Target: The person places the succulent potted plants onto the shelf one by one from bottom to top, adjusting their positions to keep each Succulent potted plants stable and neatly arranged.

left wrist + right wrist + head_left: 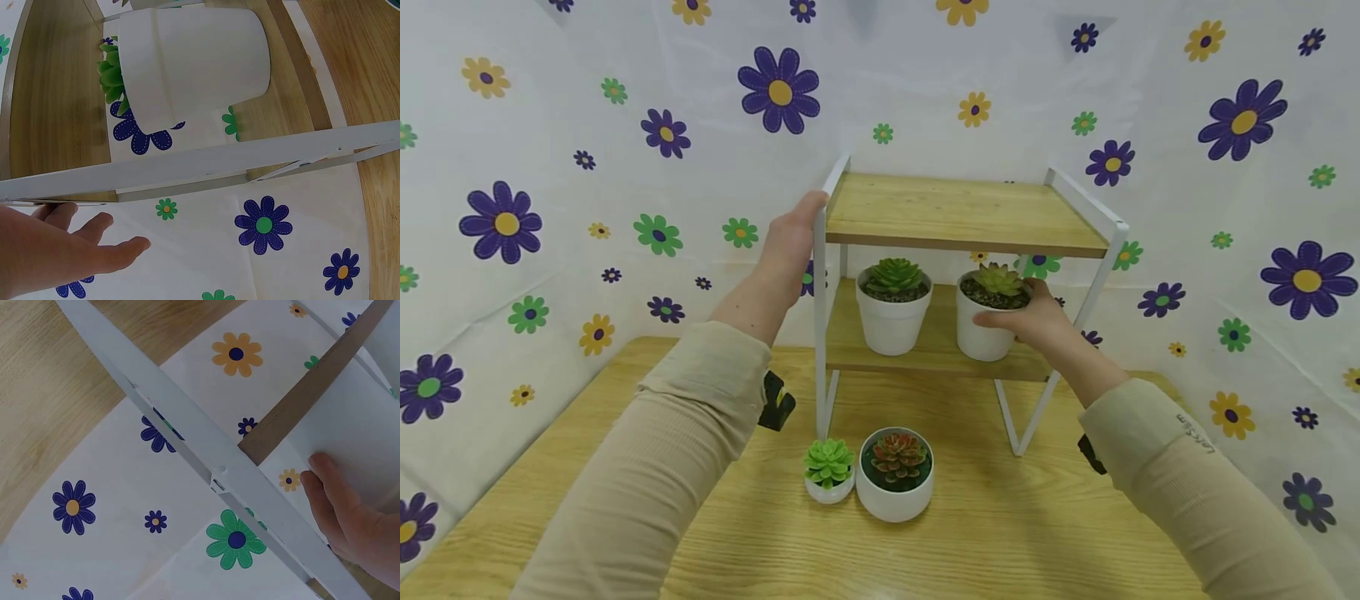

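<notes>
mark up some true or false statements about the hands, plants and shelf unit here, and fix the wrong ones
1. The right hand holds a white pot. True.
2. The left hand holds a plant. False: it is at the side of the shelf unit's white frame.
3. The reddish succulent is left of the small bright green succulent in the head view. False: it is on the right.
4. Two potted plants sit on the table. True.
5. A pot stands on the top board. False: no pot is up there.
</notes>
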Motion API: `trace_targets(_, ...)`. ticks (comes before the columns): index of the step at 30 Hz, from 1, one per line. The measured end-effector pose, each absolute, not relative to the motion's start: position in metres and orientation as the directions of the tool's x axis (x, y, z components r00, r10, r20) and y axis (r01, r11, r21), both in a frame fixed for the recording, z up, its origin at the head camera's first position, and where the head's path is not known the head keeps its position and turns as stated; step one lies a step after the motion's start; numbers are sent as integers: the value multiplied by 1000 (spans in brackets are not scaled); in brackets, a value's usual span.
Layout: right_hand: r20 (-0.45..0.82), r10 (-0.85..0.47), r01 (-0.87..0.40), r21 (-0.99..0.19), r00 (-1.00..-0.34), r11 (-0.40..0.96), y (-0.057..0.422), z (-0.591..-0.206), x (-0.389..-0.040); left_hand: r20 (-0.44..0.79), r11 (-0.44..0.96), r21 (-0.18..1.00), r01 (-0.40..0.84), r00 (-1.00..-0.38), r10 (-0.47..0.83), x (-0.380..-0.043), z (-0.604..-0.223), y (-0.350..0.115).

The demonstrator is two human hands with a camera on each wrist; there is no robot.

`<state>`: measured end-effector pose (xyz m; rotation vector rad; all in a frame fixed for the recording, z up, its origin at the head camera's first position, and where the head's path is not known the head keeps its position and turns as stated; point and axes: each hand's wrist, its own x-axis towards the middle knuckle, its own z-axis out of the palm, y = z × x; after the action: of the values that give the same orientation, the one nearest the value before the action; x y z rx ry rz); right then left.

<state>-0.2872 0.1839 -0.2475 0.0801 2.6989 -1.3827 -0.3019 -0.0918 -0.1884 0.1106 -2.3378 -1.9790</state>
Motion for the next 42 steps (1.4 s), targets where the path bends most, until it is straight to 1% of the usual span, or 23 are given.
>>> trace_targets(7, -164, -49, 112, -835, -985, 539, 187, -244, -283, 7, 173, 985, -11, -995, -104, -301, -188, -91)
trace_targets(14, -189, -72, 129, -857, -979, 499, 194, -233, -263, 5, 175, 984, -14, -994, -107, -300, -187, -91)
trace_targets(18, -182, -102, 104, -849, -978, 518, 199, -230, -250, -4, 172, 985, -23, -994, -107, -301, -187, -91)
trace_targets(21, -161, -135, 61, -833, -978, 550, 199, -231, -239, -8, 173, 985, -27, -994, -111, -302, -187, -91)
trace_targets(25, -143, -185, 11, -819, -972, 573, 199, -235, -228, -7, 174, 984, -27, -993, -115, -302, -188, -91)
trace_targets(31, -162, -236, -17, -790, -958, 613, 195, -243, -213, -6, 169, 985, -24, -994, -106, -302, -188, -93)
trace_targets(35, -169, -278, -36, -795, -946, 605, 192, -253, -205, 2, 175, 984, -16, -994, -107, -303, -188, -93)
trace_targets(42, -211, -298, -21, -784, -931, 621, 183, -279, -196, -3, 176, 984, -20, -995, -96, -302, -187, -92)
